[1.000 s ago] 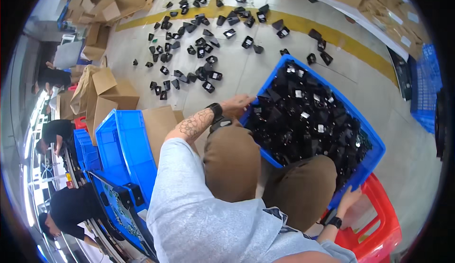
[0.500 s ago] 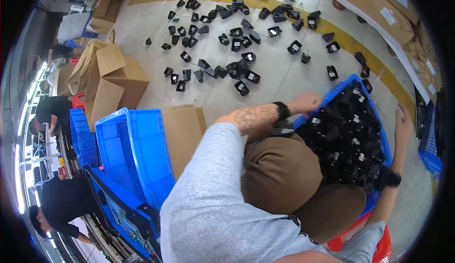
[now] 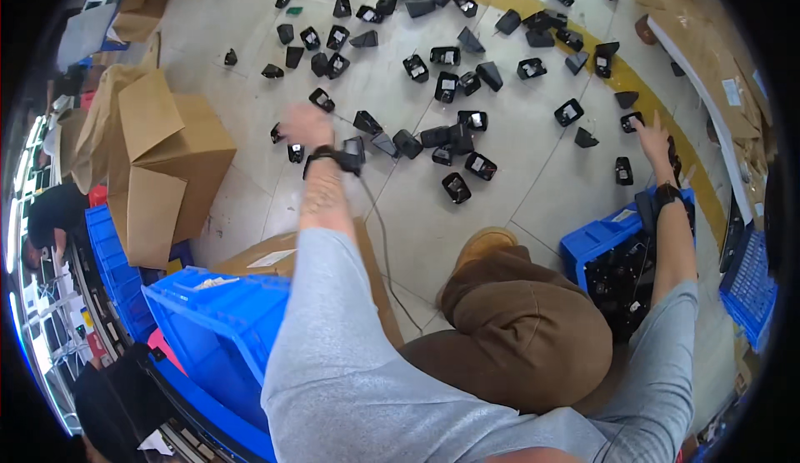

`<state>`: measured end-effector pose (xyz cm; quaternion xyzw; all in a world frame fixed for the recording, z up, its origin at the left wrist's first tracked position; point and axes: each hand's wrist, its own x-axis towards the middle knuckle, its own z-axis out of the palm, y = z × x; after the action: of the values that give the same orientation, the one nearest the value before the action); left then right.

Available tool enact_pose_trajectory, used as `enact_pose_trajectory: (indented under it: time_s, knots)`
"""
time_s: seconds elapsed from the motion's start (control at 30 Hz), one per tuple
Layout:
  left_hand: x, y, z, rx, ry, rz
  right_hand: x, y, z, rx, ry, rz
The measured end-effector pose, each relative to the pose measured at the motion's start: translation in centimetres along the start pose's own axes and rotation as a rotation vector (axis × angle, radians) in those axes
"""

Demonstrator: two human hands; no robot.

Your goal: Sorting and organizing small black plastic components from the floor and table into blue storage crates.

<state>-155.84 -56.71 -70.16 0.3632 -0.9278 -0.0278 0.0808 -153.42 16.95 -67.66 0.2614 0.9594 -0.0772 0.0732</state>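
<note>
1. Black parts (image 3: 447,87) lie scattered across the floor (image 3: 521,167), upper centre of the frame.
2. Right hand (image 3: 652,140), right of frame: fingers spread, beside one part; contact cannot be told.
3. Left hand (image 3: 307,125), left of centre: blurred above parts; cannot tell whether open or gripping.
4. Blue crate (image 3: 583,250), lower right, contains further black parts.
5. Cardboard box (image 3: 200,150) stands at left.
</note>
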Motion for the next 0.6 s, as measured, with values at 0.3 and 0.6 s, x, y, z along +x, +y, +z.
enact_pose_trajectory:
  time_s: [0.3,0.6]
  knots:
    - [0.6,-6.0,5.6,-0.491,0.056,0.2,5.9,-16.5,1.7,0.136,0.082,-0.39]
    - [-12.7,8.9,0.8,-0.601,-0.387,0.652,6.2,-23.8,6.0,0.183,-0.065,-0.219]
